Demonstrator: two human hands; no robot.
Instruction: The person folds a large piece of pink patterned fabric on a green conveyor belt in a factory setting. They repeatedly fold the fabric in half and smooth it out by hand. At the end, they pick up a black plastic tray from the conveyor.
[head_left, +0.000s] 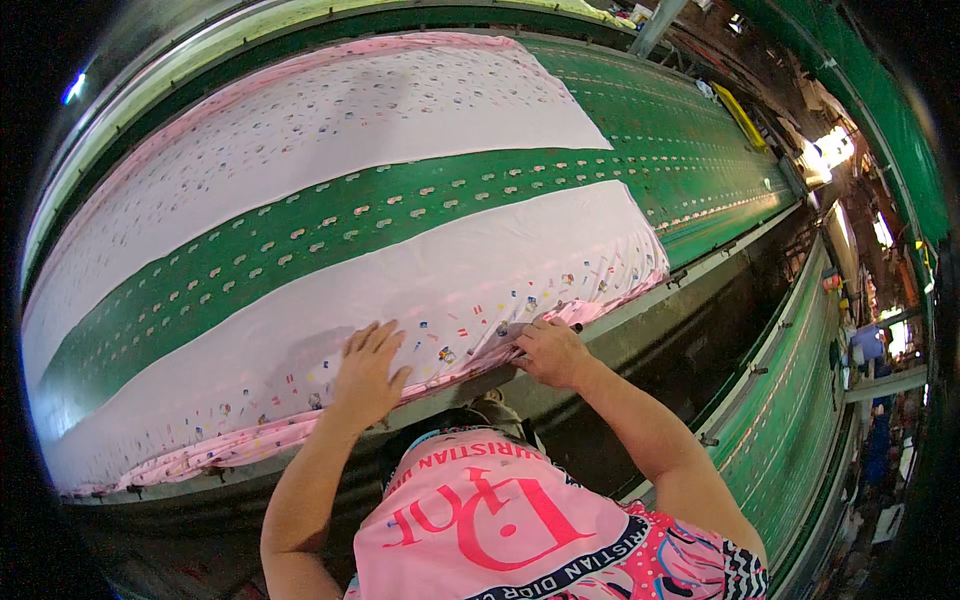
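Observation:
A strip of pale pink printed fabric (480, 262) lies along the near edge of a long green printing table (352, 214). Its border nearest me is gathered into loose pink folds (225, 450) along the table rail. My left hand (371, 375) rests flat on the fabric with its fingers spread. To the right, my right hand (551, 349) has its fingers bent around the fabric's bunched edge, pinching it at the rail. A second printed fabric strip (360, 112) lies on the far side, with a green band of table showing between the two.
Rows of small printed motifs mark the bare green surface. A metal rail (720, 229) with small stops edges the table. Across a dark aisle on the right stands another green table (787, 435). A yellow bar-shaped object (739, 116) lies at the far right end.

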